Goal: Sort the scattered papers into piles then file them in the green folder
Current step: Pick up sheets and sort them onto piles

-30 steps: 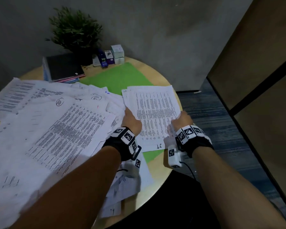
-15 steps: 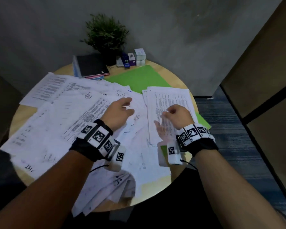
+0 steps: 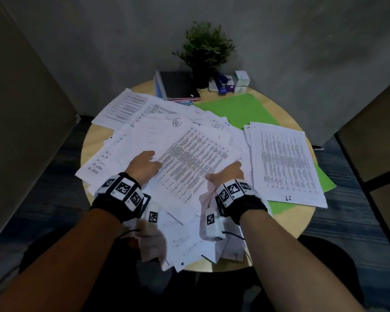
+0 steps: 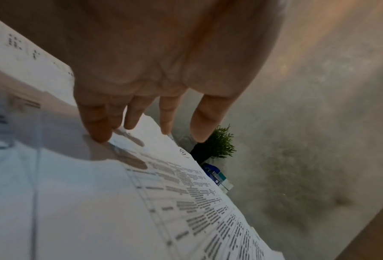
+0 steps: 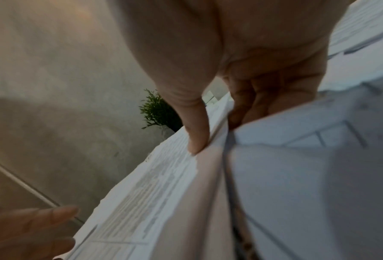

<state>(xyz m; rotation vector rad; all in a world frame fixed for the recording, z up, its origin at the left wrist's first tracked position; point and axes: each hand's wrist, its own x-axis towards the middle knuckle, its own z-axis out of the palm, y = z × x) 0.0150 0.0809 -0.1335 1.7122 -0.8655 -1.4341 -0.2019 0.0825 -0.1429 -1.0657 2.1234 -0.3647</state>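
Left of the green folder, my right hand pinches the top printed sheet at its near corner while my left hand rests loose-fingered on its other edge. Thin, floppy and slippery, I judge; best lifted by both edges.

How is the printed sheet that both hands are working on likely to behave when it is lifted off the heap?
The printed sheet is thin, so it will probably sag and bend. The right hand pinches only its edge, which already curls in the right wrist view. The loose papers beneath look smooth, so neighbours may slide as the left hand's fingers press.
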